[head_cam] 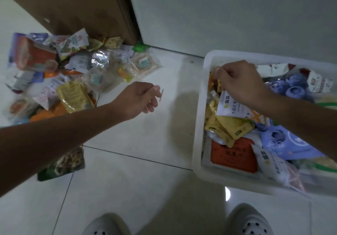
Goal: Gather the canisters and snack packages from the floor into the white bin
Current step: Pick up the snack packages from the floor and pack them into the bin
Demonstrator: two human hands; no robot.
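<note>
Pinching a white snack pouch (230, 105) just inside the left rim of the heaped white bin (197, 125), the right hand (242, 83) risks letting it slide onto the floor (145, 162); the left hand (138, 98) hovers, its grip impossible to tell; more snack packages (73, 74) lie piled leftward.

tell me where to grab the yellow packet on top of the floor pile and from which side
Pinch the yellow packet at its near right corner, coming in over the open floor on its right. It lies face up atop the snack pile. That edge is free, while the pile crowds its left and far sides. The left hand is nearest, but it pinches a small strip.
</note>
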